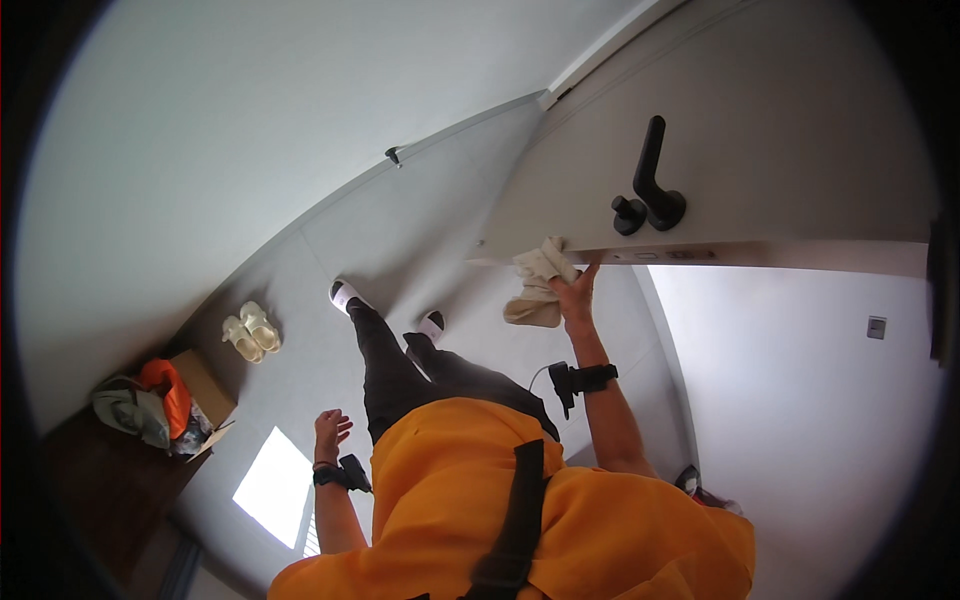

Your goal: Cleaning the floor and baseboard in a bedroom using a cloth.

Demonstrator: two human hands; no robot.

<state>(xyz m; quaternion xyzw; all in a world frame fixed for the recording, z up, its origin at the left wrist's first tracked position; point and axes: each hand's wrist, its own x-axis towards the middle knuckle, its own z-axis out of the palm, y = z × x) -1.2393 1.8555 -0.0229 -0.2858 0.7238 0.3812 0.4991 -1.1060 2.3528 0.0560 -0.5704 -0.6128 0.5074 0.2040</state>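
A cream cloth (540, 285) is in my right hand (576, 293), which presses it at the edge of a pale door (800, 150). Part of the cloth lies against the door and the rest hangs below it. Above the hand, the door carries a black lever handle (655, 185) and a small black knob (627, 214). My left hand (331, 430) hangs by my side, away from the door, with its fingers loosely curled apart and nothing seen in them.
White shoes (251, 332) stand on the grey floor (410, 230) near the left wall. Beside them a cardboard box (203, 388) holds bags and orange fabric (166, 390). A black doorstop (392, 155) sits by the far wall. A switch plate (876, 327) is on the right wall.
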